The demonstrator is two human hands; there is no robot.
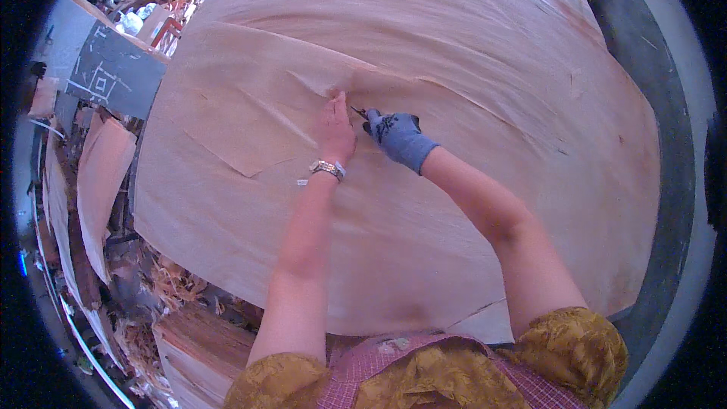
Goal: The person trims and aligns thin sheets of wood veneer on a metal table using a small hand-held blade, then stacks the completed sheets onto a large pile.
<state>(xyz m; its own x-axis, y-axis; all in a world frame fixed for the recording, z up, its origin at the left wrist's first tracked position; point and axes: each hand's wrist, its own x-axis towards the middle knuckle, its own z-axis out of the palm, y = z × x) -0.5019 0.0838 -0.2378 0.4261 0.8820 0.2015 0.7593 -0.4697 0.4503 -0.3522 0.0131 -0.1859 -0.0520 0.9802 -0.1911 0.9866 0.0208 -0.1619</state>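
A large, pale wood veneer sheet (424, 250) lies in front of me, with ripples, creases and raised edges across it. My left hand (337, 129), bare and with a metal watch (327, 170) at the wrist, presses on the sheet with its fingers stretched forward. Just to its right, my right hand (397, 136) wears a grey-blue glove with dark patches. Its fingers are closed around a small knife (359, 113); only the thin dark end shows, pointing toward the left fingers. A veneer edge runs across the sheet just beyond both hands.
Curved veneer pieces (104, 182) stand to the left, near a grey board (113, 72) with chalk-like marks. Torn wood scraps (178, 284) and a veneer stack (204, 341) lie at the lower left. A dark ledge (644, 53) borders the sheet's right side.
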